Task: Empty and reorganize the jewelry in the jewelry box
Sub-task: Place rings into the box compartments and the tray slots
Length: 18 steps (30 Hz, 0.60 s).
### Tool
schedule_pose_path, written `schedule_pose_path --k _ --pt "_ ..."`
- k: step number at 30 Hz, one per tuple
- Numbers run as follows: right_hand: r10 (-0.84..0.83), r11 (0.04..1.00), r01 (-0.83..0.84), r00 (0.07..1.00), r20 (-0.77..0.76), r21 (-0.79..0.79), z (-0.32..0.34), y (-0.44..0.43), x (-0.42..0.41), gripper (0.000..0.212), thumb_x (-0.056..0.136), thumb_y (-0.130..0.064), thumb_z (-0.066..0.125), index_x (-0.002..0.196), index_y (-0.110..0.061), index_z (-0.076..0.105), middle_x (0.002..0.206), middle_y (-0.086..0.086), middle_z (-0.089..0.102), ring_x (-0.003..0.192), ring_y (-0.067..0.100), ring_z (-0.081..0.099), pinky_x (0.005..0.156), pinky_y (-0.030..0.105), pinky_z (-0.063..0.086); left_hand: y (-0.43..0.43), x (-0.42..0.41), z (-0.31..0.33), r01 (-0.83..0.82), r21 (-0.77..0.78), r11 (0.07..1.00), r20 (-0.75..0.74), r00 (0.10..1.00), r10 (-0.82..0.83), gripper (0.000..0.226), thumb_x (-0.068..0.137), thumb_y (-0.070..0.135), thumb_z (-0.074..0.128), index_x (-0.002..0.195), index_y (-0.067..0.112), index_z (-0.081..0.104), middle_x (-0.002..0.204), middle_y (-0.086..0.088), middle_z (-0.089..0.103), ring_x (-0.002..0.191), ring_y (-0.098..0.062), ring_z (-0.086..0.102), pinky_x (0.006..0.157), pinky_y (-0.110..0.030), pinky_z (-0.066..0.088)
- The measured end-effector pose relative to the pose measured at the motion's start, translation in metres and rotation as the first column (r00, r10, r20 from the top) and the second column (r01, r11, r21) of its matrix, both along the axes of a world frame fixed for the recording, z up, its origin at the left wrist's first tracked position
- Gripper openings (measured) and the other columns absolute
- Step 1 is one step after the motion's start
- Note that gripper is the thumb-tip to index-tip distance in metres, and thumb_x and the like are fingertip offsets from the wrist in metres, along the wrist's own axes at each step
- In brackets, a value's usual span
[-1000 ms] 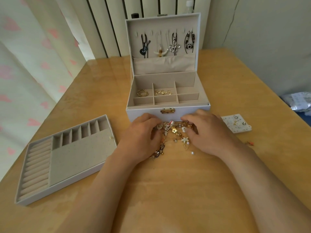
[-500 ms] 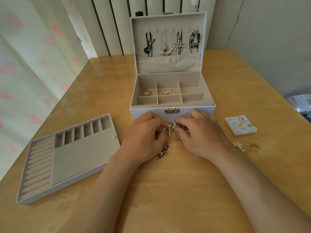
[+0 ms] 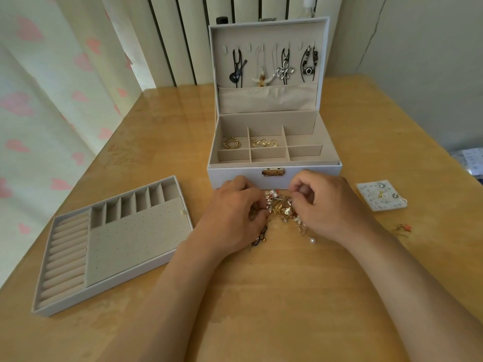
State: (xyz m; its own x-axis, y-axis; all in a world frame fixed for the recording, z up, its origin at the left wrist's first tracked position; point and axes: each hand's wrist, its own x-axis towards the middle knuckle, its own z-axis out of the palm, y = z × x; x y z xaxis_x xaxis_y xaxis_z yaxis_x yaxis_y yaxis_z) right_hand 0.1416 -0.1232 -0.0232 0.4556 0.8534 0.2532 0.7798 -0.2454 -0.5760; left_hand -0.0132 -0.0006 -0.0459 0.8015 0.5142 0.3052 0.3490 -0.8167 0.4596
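Note:
A white jewelry box stands open at the table's middle, with several necklaces hanging in its lid. Gold rings and gold earrings lie in two back compartments. In front of the box sits a tangled pile of jewelry. My left hand rests on the pile's left side with curled fingers pinching pieces of it. My right hand is at the pile's right side, its fingertips pinching a small piece above the pile. A pearl drop trails out below.
The box's removable tray lies at the left, with ring rolls, slots and a dotted pad. A small white earring card with studs lies at the right, an orange-tipped earring below it. A curtain hangs at the left.
My right hand has lifted slightly and curled its fingers into a pinch over the pile. The pearl drop and more of the pile now show beside it. The left hand stays put.

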Motion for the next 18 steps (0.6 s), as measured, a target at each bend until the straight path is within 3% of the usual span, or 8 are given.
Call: schedule_pose_path --k 6,15,18 --pt "-0.004 0.997 0.011 0.996 0.089 -0.074 -0.008 0.006 -0.001 0.018 0.088 -0.030 0.069 0.103 -0.023 0.076 0.071 -0.011 0.051 0.075 0.013 0.051 0.074 0.032 0.041 -0.001 0.002 -0.003 0.012 0.029 0.999 0.030 0.999 -0.013 0.018 0.080 0.035 0.066 0.094 0.026 0.074 0.102 0.001 0.056 0.092 -0.025 0.057 0.077 -0.048 0.052" --pt "-0.011 0.993 0.014 1.000 0.021 -0.117 0.001 0.004 -0.004 0.008 0.082 -0.021 0.068 0.076 -0.027 0.068 0.082 -0.010 0.054 0.079 0.012 0.058 0.083 0.040 0.049 -0.001 0.003 -0.004 0.027 0.013 1.000 0.024 0.999 -0.028 0.016 0.081 0.031 0.063 0.092 0.024 0.074 0.102 0.001 0.056 0.091 -0.025 0.057 0.078 -0.047 0.051" --pt "-0.045 0.995 0.045 0.999 -0.003 -0.092 0.005 0.002 -0.003 0.010 0.077 -0.018 0.065 0.070 -0.024 0.062 0.080 -0.008 0.055 0.077 0.013 0.055 0.079 0.038 0.047 -0.003 0.002 0.001 0.020 -0.099 0.995 0.111 0.994 -0.009 0.011 0.081 0.025 0.061 0.085 0.022 0.070 0.098 0.004 0.056 0.088 -0.018 0.057 0.079 -0.041 0.051"
